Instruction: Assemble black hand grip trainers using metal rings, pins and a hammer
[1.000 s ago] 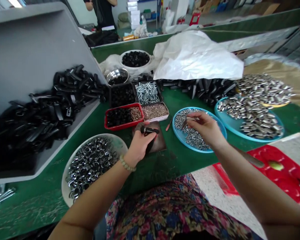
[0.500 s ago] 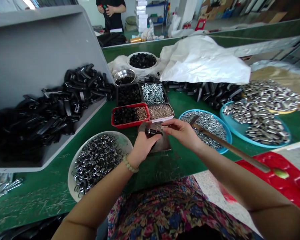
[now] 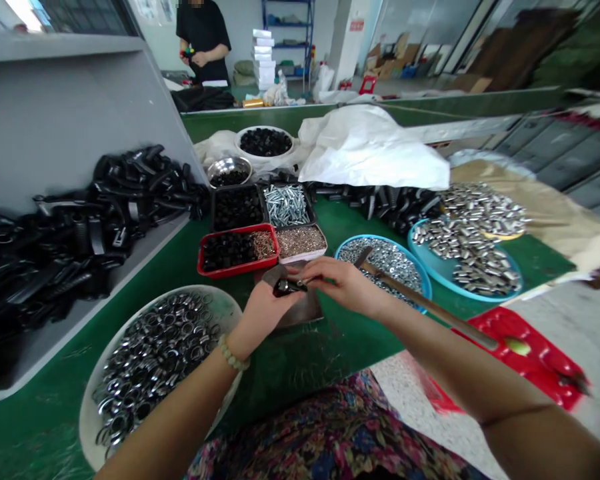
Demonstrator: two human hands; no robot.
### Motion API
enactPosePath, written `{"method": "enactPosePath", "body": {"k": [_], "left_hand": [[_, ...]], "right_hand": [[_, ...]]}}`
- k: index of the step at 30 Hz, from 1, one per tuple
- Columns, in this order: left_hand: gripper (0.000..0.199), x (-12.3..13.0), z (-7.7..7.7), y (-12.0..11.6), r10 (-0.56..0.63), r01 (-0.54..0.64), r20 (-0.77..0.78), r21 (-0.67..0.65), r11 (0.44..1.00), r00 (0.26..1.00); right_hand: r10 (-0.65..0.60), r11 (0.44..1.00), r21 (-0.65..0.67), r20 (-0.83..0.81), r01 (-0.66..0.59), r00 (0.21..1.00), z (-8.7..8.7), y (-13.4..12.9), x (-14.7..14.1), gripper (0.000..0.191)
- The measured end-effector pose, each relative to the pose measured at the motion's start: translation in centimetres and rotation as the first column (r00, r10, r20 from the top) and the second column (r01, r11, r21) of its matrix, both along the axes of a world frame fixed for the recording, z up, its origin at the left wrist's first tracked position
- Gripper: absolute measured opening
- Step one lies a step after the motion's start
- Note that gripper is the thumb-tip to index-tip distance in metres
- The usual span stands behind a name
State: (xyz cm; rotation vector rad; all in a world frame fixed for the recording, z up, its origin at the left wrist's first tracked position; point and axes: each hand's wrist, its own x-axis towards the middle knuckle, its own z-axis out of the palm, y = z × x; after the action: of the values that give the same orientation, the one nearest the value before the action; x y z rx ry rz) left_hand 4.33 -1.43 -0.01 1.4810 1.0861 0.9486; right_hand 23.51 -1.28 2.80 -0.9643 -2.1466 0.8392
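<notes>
Over the green bench (image 3: 330, 353), left hand (image 3: 266, 313) grips a black part (image 3: 286, 288), right hand (image 3: 343, 287) pinched just beside it.

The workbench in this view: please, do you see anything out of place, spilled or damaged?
One thing looks odd: a long wooden-handled tool lies slantwise beside the right hand, across the rim of the blue tray and out past the bench edge toward a red board. It is the only long tool among the trays of small parts.
</notes>
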Motion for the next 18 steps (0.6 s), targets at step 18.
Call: {"method": "enactPosePath", "body": {"k": [18], "left_hand": [[0.016,-1.1,4.9,0.4,0.089,0.064,-0.463,0.305,0.95,0.882]], "right_hand": [[-0.964,0.267,0.076,0.042,0.961,0.264,-2.5,20.0,13.9,0.03]]}}
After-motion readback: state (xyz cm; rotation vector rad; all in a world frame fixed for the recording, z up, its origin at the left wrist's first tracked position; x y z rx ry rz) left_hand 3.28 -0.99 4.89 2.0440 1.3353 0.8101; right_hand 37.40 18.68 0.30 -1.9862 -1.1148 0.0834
